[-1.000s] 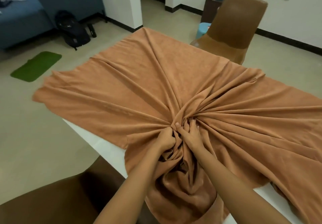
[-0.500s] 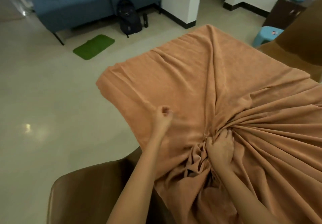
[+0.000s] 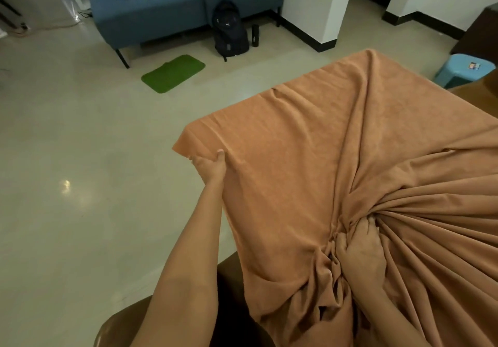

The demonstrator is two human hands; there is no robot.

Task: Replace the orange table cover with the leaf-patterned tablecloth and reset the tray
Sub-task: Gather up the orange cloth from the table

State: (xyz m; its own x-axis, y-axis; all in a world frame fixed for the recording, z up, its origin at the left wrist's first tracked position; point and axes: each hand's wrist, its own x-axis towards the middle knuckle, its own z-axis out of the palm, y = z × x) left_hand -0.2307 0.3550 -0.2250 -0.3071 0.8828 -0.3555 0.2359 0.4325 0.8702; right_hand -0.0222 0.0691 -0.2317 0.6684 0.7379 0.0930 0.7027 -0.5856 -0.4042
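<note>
Here the orange table cover (image 3: 310,158) takes up most of what I see, spread over the tabletop it hides and pulled into folds that fan out from one gathered knot near the front edge. Behind it on the floor stands a blue sofa (image 3: 161,15), and a brown chair (image 3: 161,325) sits just in front of the person. A black backpack (image 3: 230,32) leans by the sofa, with a green mat (image 3: 172,73) nearby and a blue stool (image 3: 463,69) at the far right. The right hand (image 3: 361,252) is clenched round the knot of folds. The left hand (image 3: 210,167) pinches the cover's near left corner, thumb on top.
</note>
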